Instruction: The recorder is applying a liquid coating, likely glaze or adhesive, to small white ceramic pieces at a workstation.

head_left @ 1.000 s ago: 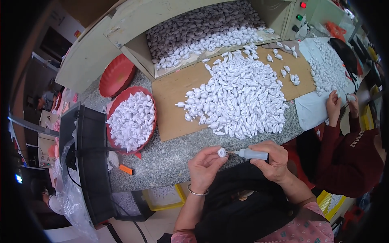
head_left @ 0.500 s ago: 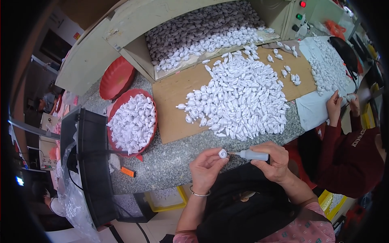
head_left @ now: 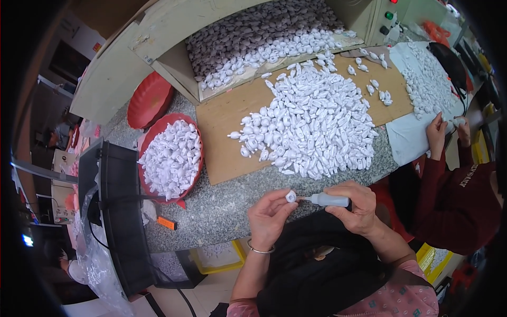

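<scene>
Between thumb and fingers, my left hand (head_left: 267, 215) pinches a small white moulded part (head_left: 291, 196) with a round, hollow-looking end facing up. My right hand (head_left: 357, 208) is closed around a translucent squeeze bottle (head_left: 330, 200), held level, its thin nozzle pointing left. The nozzle tip reaches the white part or stops just beside it; I cannot tell which. Beyond my hands lies a large heap of white parts (head_left: 322, 121), partly on a brown board (head_left: 224, 150) and partly on the speckled stone worktop (head_left: 222, 216).
A red bowl (head_left: 199, 168) full of white parts stands left, another red bowl (head_left: 138, 120) behind it. An open-fronted cabinet (head_left: 171, 79) holds more parts. An orange lighter-like object (head_left: 167, 223) lies near a black bin (head_left: 121, 211). At right, a co-worker's hands (head_left: 437, 134) handle something white.
The bottle's nozzle and the white part have shifted slightly against each other, and the part is tilted a little differently. Both hands keep their hold. The whole view has moved slightly.
</scene>
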`<state>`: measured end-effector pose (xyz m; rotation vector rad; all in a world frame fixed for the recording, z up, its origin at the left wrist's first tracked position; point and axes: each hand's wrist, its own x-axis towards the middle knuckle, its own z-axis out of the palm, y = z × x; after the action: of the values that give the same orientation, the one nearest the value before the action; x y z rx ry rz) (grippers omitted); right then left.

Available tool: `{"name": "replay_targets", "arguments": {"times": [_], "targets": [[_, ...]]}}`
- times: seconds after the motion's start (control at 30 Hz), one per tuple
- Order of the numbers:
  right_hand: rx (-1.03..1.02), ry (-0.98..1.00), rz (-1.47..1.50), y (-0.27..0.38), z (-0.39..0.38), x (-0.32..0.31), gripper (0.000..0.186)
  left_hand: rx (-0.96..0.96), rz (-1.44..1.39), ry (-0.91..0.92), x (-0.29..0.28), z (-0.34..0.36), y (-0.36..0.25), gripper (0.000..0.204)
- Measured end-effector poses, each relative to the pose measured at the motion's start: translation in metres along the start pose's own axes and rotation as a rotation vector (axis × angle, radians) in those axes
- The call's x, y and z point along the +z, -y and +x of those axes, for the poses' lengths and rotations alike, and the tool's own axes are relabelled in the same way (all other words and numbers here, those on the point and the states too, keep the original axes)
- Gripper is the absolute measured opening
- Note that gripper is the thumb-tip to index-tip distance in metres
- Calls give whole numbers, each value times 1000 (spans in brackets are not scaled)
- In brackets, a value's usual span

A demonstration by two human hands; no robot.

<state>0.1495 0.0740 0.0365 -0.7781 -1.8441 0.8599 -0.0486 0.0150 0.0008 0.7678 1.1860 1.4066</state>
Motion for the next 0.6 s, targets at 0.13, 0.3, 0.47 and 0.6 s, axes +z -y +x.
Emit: {"name": "replay_targets", "arguments": {"times": [0.13, 0.3, 0.47, 0.6], "targets": [[-5, 14, -19, 1, 0, 0, 28, 5, 1, -2, -1, 0, 2, 32], [-5, 19, -21, 2, 1, 0, 27, 26, 26, -3, -1, 2, 1, 31], [12, 32, -12, 0, 0, 0, 27, 29, 48, -17, -1, 2, 2, 30], [-4, 8, -7, -1, 0, 1, 26, 58, 81, -16, -3, 3, 1, 29]]}}
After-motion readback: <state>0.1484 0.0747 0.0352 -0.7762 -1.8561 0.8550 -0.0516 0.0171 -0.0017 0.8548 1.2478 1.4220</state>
